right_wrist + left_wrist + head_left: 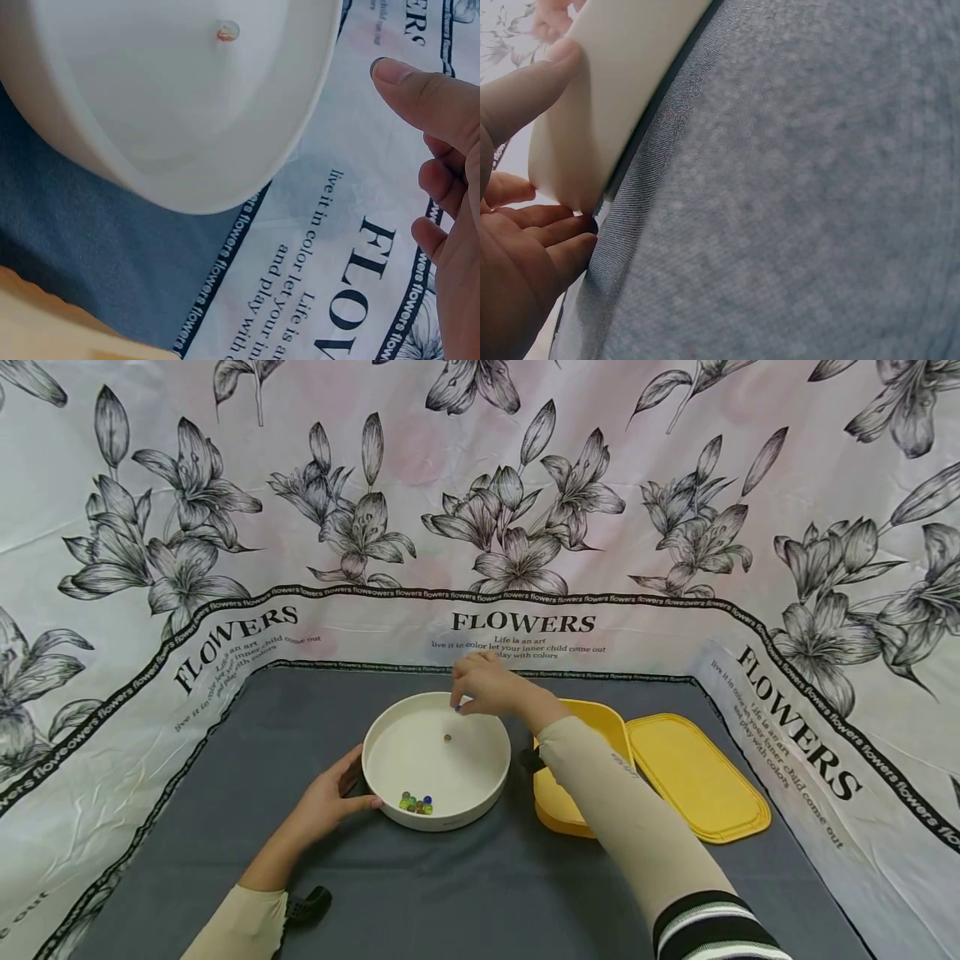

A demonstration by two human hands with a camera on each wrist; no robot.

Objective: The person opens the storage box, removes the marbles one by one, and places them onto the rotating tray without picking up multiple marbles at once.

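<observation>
A round white bowl with low sides stands on the grey cloth. Several marbles, green, yellow, brown and blue, lie together at its near edge. One clear marble with orange in it sits alone farther back on the bowl's floor. My left hand holds the bowl at its left side, thumb at the rim and fingers against the lower wall. Over the bowl's far right rim, my right hand pinches a small blue marble, mostly hidden by the thumb and fingers.
Right of the bowl is a yellow box, partly behind my right forearm. Its flat yellow lid lies against its right side. Flower-printed cloth with lettering rises behind the grey surface.
</observation>
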